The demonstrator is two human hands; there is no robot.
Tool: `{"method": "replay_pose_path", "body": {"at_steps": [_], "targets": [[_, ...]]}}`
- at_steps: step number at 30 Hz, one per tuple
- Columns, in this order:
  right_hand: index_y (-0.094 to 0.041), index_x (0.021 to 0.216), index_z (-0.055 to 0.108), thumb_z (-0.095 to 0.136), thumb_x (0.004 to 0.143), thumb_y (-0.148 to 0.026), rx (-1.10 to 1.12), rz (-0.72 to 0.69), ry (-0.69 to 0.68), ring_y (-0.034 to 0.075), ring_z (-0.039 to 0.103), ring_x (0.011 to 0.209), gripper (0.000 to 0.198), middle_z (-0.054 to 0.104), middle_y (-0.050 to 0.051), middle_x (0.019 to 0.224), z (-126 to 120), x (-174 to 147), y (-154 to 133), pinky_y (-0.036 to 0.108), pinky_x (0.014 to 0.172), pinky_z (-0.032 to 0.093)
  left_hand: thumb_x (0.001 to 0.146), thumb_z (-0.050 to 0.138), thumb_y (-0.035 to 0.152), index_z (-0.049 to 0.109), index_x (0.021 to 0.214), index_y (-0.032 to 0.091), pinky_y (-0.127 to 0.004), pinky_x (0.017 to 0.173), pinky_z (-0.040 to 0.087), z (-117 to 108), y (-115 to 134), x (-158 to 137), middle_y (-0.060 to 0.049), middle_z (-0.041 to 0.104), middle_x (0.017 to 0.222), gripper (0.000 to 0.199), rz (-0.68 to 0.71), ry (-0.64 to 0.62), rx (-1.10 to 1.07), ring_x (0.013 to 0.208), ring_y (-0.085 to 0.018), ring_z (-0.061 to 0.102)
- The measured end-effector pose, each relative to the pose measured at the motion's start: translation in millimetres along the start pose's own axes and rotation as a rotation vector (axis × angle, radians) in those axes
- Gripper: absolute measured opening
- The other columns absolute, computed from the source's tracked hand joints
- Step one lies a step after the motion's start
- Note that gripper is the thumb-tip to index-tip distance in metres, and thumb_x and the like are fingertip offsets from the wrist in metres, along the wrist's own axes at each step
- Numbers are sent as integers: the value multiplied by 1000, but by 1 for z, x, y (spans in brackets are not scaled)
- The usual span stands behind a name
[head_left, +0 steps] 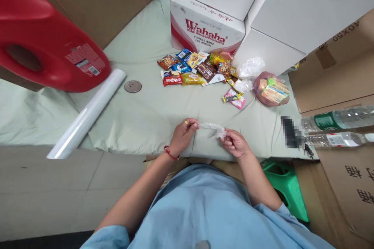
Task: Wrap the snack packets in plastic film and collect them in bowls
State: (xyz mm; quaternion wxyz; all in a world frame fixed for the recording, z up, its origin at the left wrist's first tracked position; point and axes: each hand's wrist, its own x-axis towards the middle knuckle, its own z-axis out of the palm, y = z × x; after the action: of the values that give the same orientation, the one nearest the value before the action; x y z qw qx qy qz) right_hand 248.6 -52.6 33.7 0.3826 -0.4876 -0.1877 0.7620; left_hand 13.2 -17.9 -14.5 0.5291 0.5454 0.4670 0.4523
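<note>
Clear, crumpled thin-plastic strip [209,126] spans left hand [183,135] and right hand [238,144], each pinching an end, over pale-green tablecloth [152,118]; likely light, limp, slippery, tearable, best held by bunched ends.

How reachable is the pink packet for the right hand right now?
Probably yes: the pink packet lies beyond the right hand with only bare cloth between, though that hand holds clear plastic.

Head-worn view, facing forward and down (blue shirt [204,206] nearest), close above table [152,113].
</note>
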Motion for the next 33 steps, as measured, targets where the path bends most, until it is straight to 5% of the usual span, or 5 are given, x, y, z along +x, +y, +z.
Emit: {"method": "replay_pose_path", "body": {"at_steps": [6,15,24,28,33], "targets": [[-20,78,56,87,70,-40,-87,-79,93,4,27,43,37,46,-8,59,-9,1,3,14,33,15,94,61,50,62,88,20,-39,104,48,0,-5,-2,-7,69,111,31,18,24,-231,112,-22,63],[-24,79,62,63,92,-61,-690,-729,473,14,49,64,40,59,-2,74,-11,9,-20,26,61,44,94,62,58,57,94,21,-31,79,55,1,-7,-2,-3,64,98,37,-62,4,-364,81,-14,61],[-22,100,76,72,85,-60,-932,-559,-11,17,60,87,41,72,3,101,5,43,-53,27,78,47,98,56,57,62,94,21,-31,78,48,-4,1,-6,-2,62,85,36,41,-137,-148,79,-17,57],[-19,91,76,74,82,-60,-938,-255,-313,12,50,64,42,64,-1,75,10,48,-44,23,59,38,100,57,51,64,93,21,-32,84,47,-6,3,-4,-4,64,93,32,95,-150,-126,89,-18,59],[-18,83,70,79,75,-63,-721,-311,46,8,36,52,47,50,-6,60,11,42,-25,23,49,27,90,71,48,63,103,23,-30,85,49,-1,-2,-7,-5,59,108,29,122,185,-140,99,-18,59]]}}
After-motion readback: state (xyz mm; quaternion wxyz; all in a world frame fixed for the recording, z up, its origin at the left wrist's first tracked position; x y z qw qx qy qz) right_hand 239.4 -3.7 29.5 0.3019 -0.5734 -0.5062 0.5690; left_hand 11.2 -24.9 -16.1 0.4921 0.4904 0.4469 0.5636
